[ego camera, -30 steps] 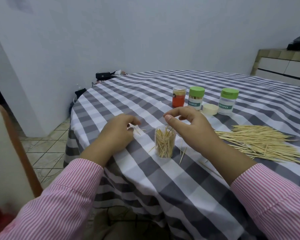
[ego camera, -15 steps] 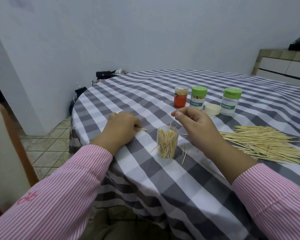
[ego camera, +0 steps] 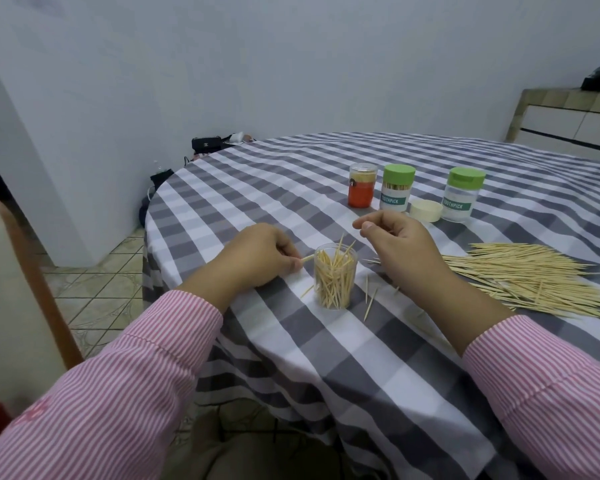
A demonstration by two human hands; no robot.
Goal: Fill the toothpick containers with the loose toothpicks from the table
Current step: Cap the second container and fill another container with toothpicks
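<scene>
Filling is under way: toothpicks [ego camera: 307, 258] are pinched by the left hand [ego camera: 260, 259] beside the open container [ego camera: 334, 277] near the tabletop's front edge; the right hand [ego camera: 400, 242] hangs curled, seemingly empty. Lifting and tipping them in is called for next.

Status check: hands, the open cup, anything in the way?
Left hand pinches toothpicks. Right hand curled, contents unclear. Clear cup part filled, unobstructed.

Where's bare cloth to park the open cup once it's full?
Free: the cloth left of the orange jar, beyond the left hand, and the near strip between the sleeves. Crowded: right of the open cup, with strays and the toothpick pile; also around the green-lidded jars and loose lid.
</scene>
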